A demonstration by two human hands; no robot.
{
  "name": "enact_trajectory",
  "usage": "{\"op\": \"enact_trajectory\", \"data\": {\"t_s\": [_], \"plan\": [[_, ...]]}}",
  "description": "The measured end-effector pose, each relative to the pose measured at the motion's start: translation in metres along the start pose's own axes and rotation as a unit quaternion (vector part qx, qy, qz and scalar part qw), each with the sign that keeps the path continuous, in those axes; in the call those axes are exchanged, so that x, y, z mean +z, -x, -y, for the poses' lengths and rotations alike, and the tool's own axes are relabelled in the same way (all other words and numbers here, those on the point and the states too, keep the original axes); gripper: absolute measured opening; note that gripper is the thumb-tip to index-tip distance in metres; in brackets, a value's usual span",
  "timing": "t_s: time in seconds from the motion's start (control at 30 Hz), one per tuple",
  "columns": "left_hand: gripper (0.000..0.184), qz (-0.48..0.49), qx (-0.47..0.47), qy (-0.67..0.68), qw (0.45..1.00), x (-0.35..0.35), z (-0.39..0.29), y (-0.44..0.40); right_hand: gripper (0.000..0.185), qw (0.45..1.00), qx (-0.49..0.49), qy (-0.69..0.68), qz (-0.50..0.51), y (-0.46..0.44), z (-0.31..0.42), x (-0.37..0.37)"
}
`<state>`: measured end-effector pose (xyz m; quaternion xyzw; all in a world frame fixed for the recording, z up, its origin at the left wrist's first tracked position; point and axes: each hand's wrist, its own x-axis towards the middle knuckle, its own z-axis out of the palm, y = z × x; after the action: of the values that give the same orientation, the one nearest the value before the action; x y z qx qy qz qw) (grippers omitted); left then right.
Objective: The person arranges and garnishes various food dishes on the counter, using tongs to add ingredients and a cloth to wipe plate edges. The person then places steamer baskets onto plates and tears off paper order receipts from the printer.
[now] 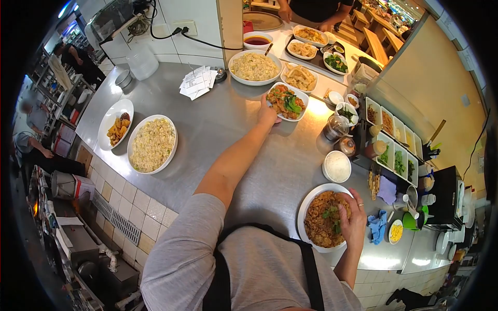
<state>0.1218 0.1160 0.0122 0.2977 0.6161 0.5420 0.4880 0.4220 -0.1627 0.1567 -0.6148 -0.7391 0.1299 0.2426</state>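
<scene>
My left hand [267,114] grips the near left rim of a white bowl [287,102] of stir-fried meat, red pieces and green leaves, at the back of the steel counter. Behind it stand a large bowl of fried rice [254,67] and a bowl of pale fried pieces [300,78]. My right hand [352,217] hovers over or touches the right side of a plate of brown noodles [322,220], near green herbs on top. Its fingers are curved, and whether they pinch anything is hidden. A small bowl of white rice [336,166] stands behind that plate.
Another fried rice bowl [152,144] and an oval plate [115,124] stand at the left. Paper slips [198,82] lie near the back. Garnish trays [398,160], jars and a blue cloth [377,226] line the right. Across the pass, a person's hands [326,27] are near a tray.
</scene>
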Motion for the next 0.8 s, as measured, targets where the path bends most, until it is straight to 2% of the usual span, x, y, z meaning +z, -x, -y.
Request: {"op": "enact_trajectory", "data": {"t_s": [0.33, 0.6, 0.7, 0.8], "plan": [[0.067, -0.051, 0.014, -0.095, 0.994, 0.008, 0.001, -0.002, 0.028, 1.0, 0.023, -0.004, -0.006, 0.006, -0.003, 0.001], [0.069, -0.026, 0.016, -0.197, 0.98, 0.002, -0.002, 0.0, 0.029, 1.0, 0.007, 0.015, 0.016, -0.008, 0.007, -0.005], [0.07, -0.002, 0.028, -0.208, 0.978, -0.003, 0.019, -0.021, 0.03, 0.998, -0.049, 0.029, 0.008, -0.023, 0.011, -0.006], [0.072, 0.023, 0.029, -0.169, 0.985, -0.011, 0.008, -0.008, 0.032, 0.995, -0.092, 0.029, 0.007, -0.041, 0.027, -0.009]]}}
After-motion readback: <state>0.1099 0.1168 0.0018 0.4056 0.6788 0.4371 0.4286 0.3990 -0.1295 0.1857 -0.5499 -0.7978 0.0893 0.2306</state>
